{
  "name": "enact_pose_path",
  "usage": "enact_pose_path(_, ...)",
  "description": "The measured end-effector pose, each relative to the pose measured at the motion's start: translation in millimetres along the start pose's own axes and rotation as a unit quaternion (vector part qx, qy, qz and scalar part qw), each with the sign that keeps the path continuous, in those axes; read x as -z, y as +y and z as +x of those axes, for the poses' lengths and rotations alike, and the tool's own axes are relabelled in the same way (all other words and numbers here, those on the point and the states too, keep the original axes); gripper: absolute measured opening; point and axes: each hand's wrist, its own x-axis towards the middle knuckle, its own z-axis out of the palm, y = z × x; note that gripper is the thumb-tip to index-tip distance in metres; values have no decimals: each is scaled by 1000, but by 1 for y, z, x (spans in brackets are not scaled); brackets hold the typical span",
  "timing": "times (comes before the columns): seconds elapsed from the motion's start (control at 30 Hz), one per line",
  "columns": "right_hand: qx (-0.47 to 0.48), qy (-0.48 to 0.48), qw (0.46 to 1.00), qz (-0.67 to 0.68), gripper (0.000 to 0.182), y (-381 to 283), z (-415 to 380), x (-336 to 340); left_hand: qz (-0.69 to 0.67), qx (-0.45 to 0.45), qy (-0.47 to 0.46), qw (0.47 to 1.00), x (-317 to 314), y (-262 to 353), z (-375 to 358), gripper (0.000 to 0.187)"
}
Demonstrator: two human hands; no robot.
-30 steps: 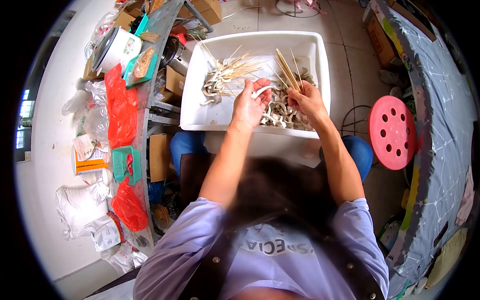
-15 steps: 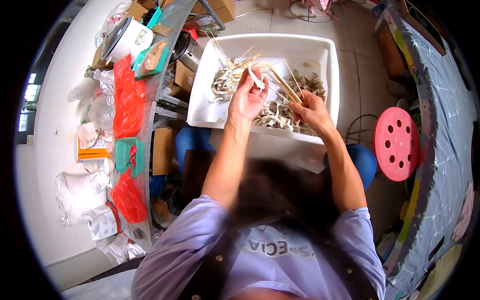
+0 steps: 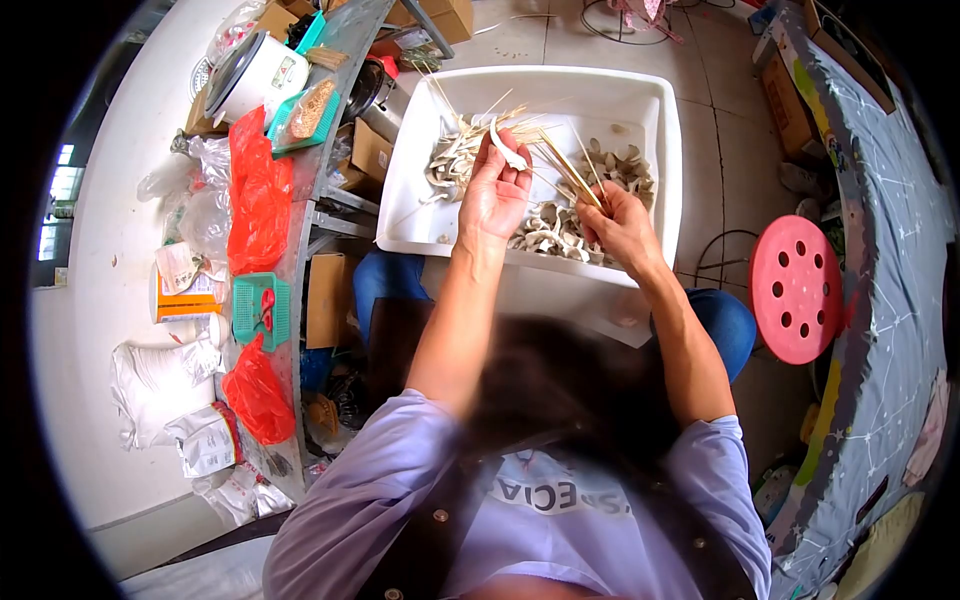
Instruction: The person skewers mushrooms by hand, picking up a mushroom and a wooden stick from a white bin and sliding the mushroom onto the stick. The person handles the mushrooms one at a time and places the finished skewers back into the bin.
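left hand point(image 3: 492, 203) pinching pale curved strip point(image 3: 509, 148) over white tub point(image 3: 667, 160), right hand point(image 3: 625, 228) gripping thin sticks point(image 3: 566, 168) just beside it, splayed tips could jab the left if the bundle slips

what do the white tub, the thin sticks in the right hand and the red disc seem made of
White tub: probably plastic, smooth with a soft sheen and rounded corners. Thin sticks in the right hand: likely bamboo or wood, fairly matte, straw-coloured. Red disc: seemingly plastic, evenly coloured, round holes.

Curved wht strip point(image 3: 511, 153) in L hand point(image 3: 494, 198), tan sticks point(image 3: 569, 173) bunched in R hand point(image 3: 622, 226).
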Motion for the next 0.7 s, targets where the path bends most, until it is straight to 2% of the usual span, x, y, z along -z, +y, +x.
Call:
enact_pose_path(0.27, 8, 7, 1000, -10, 10, 5, 0, -7, 54, -50, -1, 997, 1, -12, -2, 22)
enact_pose_path(0.37, 8, 15, 1000, -12, 10, 5, 0, -7, 77, -42, -30, 996, 4, -14, -3, 22)
enact_pose_path(0.53, -8, 28, 998, -60, 11, -2, -2, -8, 69, -49, -25, 996, 1, -17, -3, 21)
enact_pose_path(0.7, 9, 43, 998, -54, 11, 1, -1, -11, 73, -44, -28, 996, 3, -23, -5, 22)
